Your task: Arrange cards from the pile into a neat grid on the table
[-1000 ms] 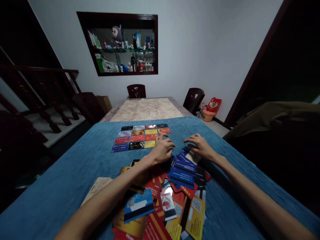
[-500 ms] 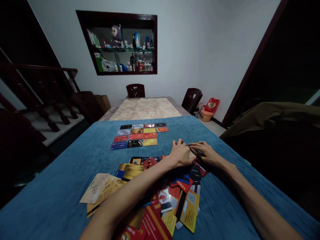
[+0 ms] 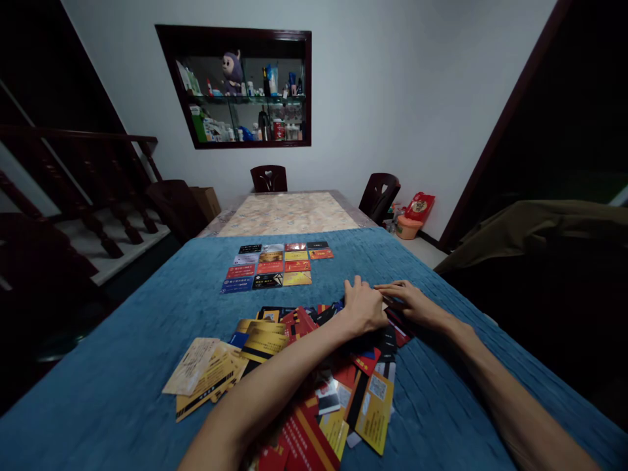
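A loose pile of plastic cards (image 3: 338,386) in red, blue, gold and black lies spread on the blue cloth (image 3: 147,340) in front of me. My left hand (image 3: 363,307) rests curled, back up, on the pile's far right edge, hiding what is under its fingers. My right hand (image 3: 409,302) lies low beside it, fingers stretched toward the left hand and touching the cards there. Farther away, a neat grid of cards (image 3: 275,265) sits in three rows. Several gold cards (image 3: 216,366) fan out at the pile's left.
Beyond the blue cloth stands a table with a patterned cover (image 3: 287,212) and two dark chairs (image 3: 268,178) (image 3: 379,193). A wall niche (image 3: 240,88) holds bottles and a plush toy. Stair railing (image 3: 98,170) runs at left; brown fabric (image 3: 540,229) lies at right.
My left hand moved right, from near the card grid over to my right hand at the pile's far right edge. The blue cards there are now covered. My right hand shifted slightly nearer.
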Action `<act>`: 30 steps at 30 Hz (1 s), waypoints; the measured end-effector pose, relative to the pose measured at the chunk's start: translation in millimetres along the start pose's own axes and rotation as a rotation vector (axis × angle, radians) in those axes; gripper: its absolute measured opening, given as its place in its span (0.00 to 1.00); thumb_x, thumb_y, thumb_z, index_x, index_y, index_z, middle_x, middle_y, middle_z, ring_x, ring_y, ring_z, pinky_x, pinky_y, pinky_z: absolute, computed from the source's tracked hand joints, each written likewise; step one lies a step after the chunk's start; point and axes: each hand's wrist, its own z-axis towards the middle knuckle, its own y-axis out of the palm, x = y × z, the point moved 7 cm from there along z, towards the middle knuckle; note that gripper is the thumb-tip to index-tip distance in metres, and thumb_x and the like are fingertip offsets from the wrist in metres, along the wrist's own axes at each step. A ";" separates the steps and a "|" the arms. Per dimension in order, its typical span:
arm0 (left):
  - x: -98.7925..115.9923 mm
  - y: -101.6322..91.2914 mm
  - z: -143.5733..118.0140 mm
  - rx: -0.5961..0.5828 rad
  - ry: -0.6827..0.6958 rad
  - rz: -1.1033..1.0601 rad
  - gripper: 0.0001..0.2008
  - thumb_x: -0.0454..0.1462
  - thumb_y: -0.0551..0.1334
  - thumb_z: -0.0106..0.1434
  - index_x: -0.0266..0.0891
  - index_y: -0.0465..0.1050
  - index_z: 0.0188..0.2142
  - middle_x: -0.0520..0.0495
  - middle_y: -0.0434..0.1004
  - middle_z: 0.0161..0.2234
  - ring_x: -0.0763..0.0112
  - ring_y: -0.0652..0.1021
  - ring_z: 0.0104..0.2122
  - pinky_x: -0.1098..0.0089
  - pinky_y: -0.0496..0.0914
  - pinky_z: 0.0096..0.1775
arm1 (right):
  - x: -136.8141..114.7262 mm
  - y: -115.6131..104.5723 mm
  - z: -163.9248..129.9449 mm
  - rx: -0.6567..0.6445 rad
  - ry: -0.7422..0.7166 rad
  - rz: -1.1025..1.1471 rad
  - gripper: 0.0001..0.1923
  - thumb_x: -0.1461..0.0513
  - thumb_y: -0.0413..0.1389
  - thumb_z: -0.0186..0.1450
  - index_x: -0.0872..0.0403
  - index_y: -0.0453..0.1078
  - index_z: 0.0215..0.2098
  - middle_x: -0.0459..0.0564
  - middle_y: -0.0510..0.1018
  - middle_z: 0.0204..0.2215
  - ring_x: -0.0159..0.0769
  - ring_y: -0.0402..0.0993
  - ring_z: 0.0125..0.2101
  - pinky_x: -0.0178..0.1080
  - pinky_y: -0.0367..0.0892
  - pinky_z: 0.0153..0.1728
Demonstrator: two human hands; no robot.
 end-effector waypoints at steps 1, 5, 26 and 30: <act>-0.8 0.3 0.2 -0.005 -0.007 -0.004 0.19 0.42 0.59 0.59 0.32 0.76 0.45 0.29 0.74 0.48 0.45 0.66 0.53 0.48 0.63 0.52 | 0.0 0.5 0.0 -0.013 -0.004 0.013 0.21 0.64 0.54 0.62 0.44 0.74 0.53 0.50 0.77 0.53 0.47 0.70 0.49 0.49 0.68 0.49; -3.6 -0.7 1.1 -0.012 -0.019 -0.036 0.20 0.44 0.58 0.60 0.32 0.77 0.45 0.28 0.74 0.48 0.44 0.67 0.53 0.47 0.64 0.51 | 0.4 -0.7 -1.4 -0.065 -0.003 0.061 0.20 0.60 0.54 0.64 0.45 0.73 0.54 0.52 0.77 0.52 0.48 0.69 0.50 0.51 0.66 0.51; -41.5 -27.4 6.2 0.037 0.111 -0.345 0.15 0.33 0.56 0.60 0.33 0.82 0.37 0.45 0.82 0.30 0.71 0.75 0.30 0.76 0.65 0.32 | -20.1 -21.3 3.7 0.211 0.054 0.139 0.18 0.66 0.51 0.64 0.50 0.75 0.49 0.53 0.76 0.36 0.42 0.71 0.40 0.42 0.69 0.42; -46.0 -21.1 5.7 0.062 0.113 -0.319 0.17 0.30 0.55 0.58 0.35 0.82 0.40 0.42 0.83 0.34 0.68 0.78 0.32 0.74 0.67 0.35 | -22.0 -20.6 4.4 0.229 0.064 0.105 0.20 0.67 0.51 0.63 0.51 0.73 0.51 0.53 0.75 0.37 0.41 0.72 0.39 0.41 0.68 0.41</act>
